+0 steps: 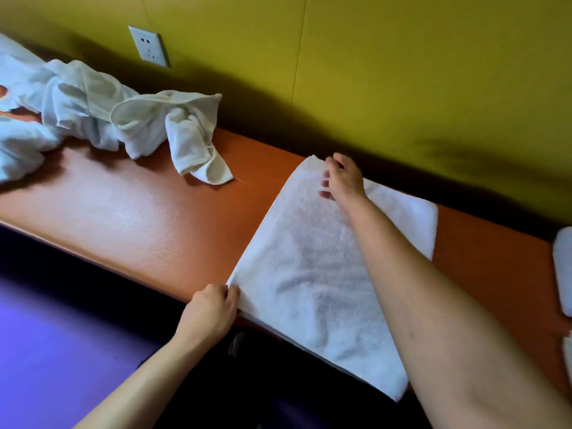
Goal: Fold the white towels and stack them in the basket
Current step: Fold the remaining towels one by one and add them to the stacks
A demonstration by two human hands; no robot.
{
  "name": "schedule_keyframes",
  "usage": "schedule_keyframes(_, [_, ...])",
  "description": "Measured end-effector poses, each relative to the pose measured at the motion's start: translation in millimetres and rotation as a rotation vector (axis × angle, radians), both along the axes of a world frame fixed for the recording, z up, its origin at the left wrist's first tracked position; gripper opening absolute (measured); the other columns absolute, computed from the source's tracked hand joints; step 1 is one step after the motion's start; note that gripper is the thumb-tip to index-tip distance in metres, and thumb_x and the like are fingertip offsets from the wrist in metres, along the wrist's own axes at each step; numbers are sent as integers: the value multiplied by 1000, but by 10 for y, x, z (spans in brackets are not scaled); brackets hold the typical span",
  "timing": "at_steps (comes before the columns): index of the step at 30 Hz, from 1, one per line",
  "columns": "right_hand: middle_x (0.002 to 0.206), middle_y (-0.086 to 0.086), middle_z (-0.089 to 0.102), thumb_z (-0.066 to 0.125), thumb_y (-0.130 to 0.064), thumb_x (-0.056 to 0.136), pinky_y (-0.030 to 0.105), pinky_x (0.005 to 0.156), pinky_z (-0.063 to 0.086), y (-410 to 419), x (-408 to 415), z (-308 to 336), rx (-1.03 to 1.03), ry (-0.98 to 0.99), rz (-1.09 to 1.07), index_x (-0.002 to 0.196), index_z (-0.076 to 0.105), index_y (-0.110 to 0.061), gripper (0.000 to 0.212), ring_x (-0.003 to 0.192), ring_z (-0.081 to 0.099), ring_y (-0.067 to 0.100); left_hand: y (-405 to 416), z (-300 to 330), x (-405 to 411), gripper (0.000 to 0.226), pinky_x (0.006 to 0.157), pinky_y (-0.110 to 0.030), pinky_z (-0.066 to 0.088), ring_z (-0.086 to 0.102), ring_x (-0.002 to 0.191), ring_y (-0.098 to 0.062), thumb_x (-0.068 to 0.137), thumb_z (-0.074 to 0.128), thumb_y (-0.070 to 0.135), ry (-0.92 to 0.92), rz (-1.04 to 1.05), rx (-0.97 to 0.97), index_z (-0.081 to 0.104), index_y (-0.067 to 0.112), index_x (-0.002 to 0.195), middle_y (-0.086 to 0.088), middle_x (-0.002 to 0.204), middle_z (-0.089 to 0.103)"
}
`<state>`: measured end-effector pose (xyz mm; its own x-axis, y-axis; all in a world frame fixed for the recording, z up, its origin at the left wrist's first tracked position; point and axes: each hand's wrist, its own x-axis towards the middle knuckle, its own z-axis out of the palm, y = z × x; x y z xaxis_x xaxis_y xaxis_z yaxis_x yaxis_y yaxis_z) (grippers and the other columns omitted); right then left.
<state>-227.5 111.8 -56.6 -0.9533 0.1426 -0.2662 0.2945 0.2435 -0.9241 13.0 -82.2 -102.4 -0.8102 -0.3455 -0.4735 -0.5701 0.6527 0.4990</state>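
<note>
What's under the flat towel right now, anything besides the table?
The flat towel lies on the orange table, its near part overhanging the edge. The left hand pinches its near corner; the right hand is at the far corner. Whatever lies beneath it is hidden.

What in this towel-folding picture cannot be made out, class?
- Basket: not in the head view.
- Rolled white items: cut off by the right edge.
- Crumpled towel pile: runs past the left edge.
- Right hand fingertips: blurred; grip on the flat towel unclear.

Massage room (padded orange bench (139, 218), towels (102, 113))
</note>
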Motion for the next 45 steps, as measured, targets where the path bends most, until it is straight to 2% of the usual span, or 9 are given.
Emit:
schedule_keyframes(8, [78,-2,60,55,-23,97,31,61,44,1046,1729,-599,395,27,-167,117,58,-21,20,72,61,21,-18,-7,-128,29,66,-35,43,63,84,-39,87,56,36,22,-170,-382,60,8,96,-13,91,61])
schedule_keyframes(13, [103,15,63,66,-40,84,43,84,47,1372,2713,-772,680,-109,-363,101,52,-18,31,100,60,38,1,-50,-69,56,76,-42,44,60,103,-45,83,70,43,51,-79,-234,45,2,111,-20,109,58])
schedule_keyframes(16, [114,18,60,62,-56,86,43,90,46,1337,3109,-714,847,-336,-279,109,58,-8,53,110,58,39,-15,-17,-75,50,71,-41,54,68,84,-38,76,73,42,-17,-9,-99,60,-1,96,-17,90,70])
schedule_keyframes(20, [118,20,61,57,-34,96,40,89,45,1302,3273,-693,611,-310,-250,109,59,-4,33,109,59,37,60,18,26,21,70,-44,61,70,69,-35,86,62,26,51,30,37,61,5,86,-16,78,68])
schedule_keyframes(27, [84,9,68,58,-20,98,18,56,45,1505,3585,-317,279,6,-452,111,53,-21,14,42,62,6,229,295,629,10,74,-49,63,75,67,-32,96,56,14,225,262,357,61,9,89,-15,95,70])
schedule_keyframes(31, [75,9,66,60,-20,98,25,54,50,1632,3850,-192,34,73,-518,117,56,-28,21,44,60,13,360,536,1051,26,63,-36,64,75,71,-32,96,50,1,301,377,569,54,11,119,-14,103,67])
schedule_keyframes(35, [93,8,71,66,-17,95,17,50,49,1770,4030,-110,-122,118,-562,95,69,-17,3,47,59,6,385,696,1369,27,61,-29,63,74,69,-25,98,45,-2,362,342,667,70,6,103,-19,96,72])
schedule_keyframes(40, [96,3,73,80,-22,73,27,80,60,1932,4162,74,-477,123,-353,101,67,-17,32,85,70,13,290,750,1526,28,65,-19,59,68,69,-15,94,53,-12,399,278,879,69,5,110,-12,86,72])
schedule_keyframes(45, [99,-1,75,69,6,86,20,80,56,2042,3867,59,-16,160,-266,100,68,-25,34,88,72,11,333,713,1350,11,64,-20,55,63,65,-11,98,62,8,543,198,607,70,15,98,-5,82,76])
